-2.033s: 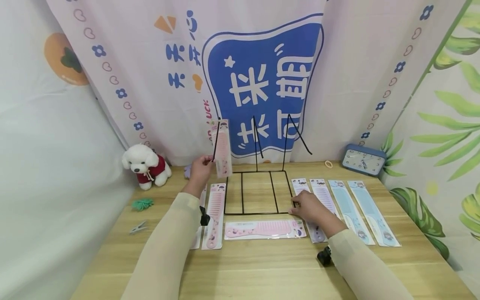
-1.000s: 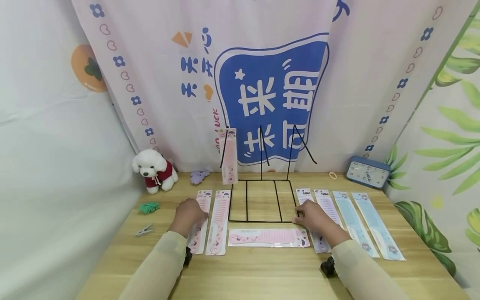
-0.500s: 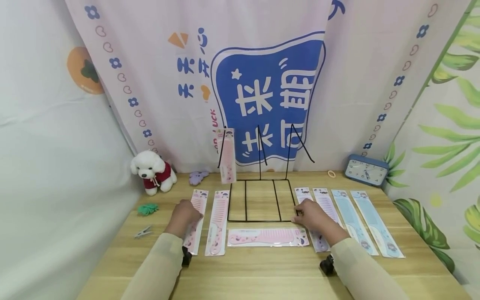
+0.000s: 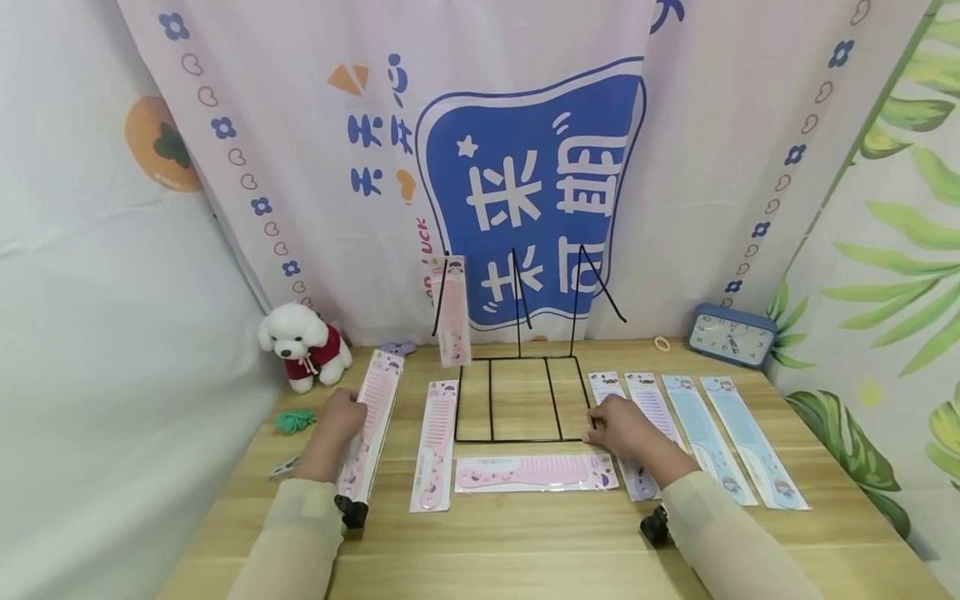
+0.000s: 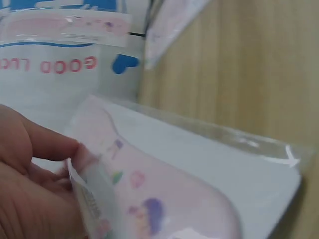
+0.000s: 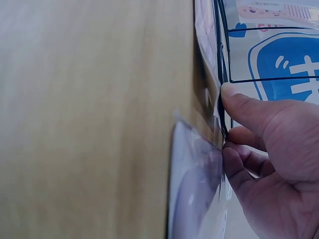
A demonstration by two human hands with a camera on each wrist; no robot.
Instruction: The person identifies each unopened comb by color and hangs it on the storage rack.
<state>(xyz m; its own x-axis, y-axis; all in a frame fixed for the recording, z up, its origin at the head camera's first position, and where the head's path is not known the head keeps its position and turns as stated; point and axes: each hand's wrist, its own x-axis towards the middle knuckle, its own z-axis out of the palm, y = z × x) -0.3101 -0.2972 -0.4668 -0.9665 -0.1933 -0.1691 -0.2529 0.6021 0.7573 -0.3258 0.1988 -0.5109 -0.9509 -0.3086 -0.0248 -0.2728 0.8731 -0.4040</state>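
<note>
Wooden table (image 4: 525,542) bearing a black wire rack (image 4: 517,398) at centre, one packaged comb hung on its leftmost prong (image 4: 453,310). The left hand (image 4: 339,417), left of the rack and the nearer hand to the empty prongs, grips a pink packaged comb (image 4: 369,425) by its edge, long axis running away from the person, far end raised. The right hand (image 4: 622,427) pinches the rack's front right corner, fingers (image 6: 244,112) curled on the wire.
</note>
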